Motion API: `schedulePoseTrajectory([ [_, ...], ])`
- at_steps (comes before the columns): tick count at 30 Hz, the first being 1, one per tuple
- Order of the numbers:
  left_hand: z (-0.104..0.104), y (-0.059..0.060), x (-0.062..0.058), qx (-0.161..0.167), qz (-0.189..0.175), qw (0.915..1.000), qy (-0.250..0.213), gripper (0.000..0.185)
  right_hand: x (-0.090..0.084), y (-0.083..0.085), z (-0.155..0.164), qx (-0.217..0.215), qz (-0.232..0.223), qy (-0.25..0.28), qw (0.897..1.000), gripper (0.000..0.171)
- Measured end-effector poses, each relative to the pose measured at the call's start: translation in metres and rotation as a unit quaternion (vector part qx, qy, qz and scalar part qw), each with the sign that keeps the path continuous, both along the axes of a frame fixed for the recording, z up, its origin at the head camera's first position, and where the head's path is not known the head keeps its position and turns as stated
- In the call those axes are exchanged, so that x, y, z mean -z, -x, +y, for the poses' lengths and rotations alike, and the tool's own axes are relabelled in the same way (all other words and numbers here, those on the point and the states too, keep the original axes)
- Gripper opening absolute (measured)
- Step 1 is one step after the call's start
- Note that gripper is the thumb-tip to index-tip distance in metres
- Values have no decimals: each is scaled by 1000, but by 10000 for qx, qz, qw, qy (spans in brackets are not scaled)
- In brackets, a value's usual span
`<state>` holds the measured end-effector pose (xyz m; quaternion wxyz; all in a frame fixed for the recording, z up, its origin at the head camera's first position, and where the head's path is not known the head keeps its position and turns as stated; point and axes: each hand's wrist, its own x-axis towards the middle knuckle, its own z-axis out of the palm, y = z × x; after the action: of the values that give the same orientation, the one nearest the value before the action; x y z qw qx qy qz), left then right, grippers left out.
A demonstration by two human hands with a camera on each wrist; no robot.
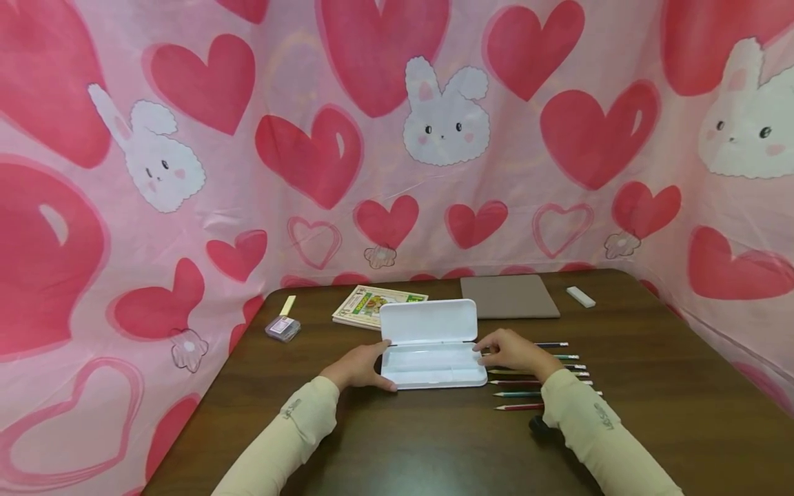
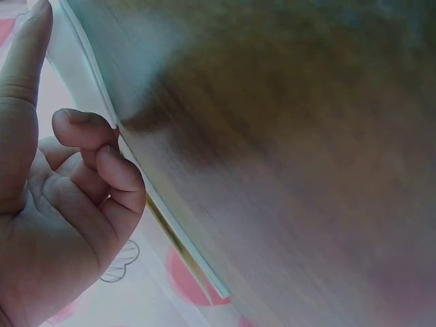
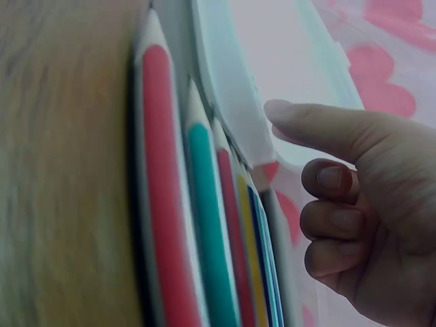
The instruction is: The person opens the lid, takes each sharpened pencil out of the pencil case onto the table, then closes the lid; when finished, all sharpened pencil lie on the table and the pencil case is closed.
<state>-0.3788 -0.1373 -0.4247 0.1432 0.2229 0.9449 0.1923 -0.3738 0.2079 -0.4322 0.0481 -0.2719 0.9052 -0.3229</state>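
A white pencil case (image 1: 434,379) lies with its lid raised on the table, its white inside and a long divider showing. My left hand (image 1: 360,366) holds the case's left end, thumb at the front corner and a finger near the hinge. In the left wrist view the left hand (image 2: 68,197) has several fingers curled. At the case's right end, my right hand (image 1: 511,351) pinches the rim between thumb and index finger; its other fingers curl in the right wrist view. Several pencils (image 1: 517,395) lie in a row beneath and beside the right hand, points toward the case.
Behind the case lie books (image 1: 366,303) and a grey-brown flat board (image 1: 509,296). A white block (image 1: 581,297) is at the back right. A small clear box (image 1: 282,328) and a yellow strip (image 1: 288,305) are at the left. A black object (image 1: 542,427) sits near the right forearm.
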Motion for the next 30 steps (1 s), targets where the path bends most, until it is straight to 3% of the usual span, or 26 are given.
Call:
schedulePoseTrajectory([
  [8,0,1,2,-17,-29,10000,14,101,3,1,-14,-106,310,-422,9986,23],
  [16,-1,3,2,-42,-23,10000,2,102,3,2,-18,-190,363,-494,9979,15],
  [30,0,2,2,-70,-37,10000,2,101,-1,8,-21,-225,-237,-360,9988,19],
])
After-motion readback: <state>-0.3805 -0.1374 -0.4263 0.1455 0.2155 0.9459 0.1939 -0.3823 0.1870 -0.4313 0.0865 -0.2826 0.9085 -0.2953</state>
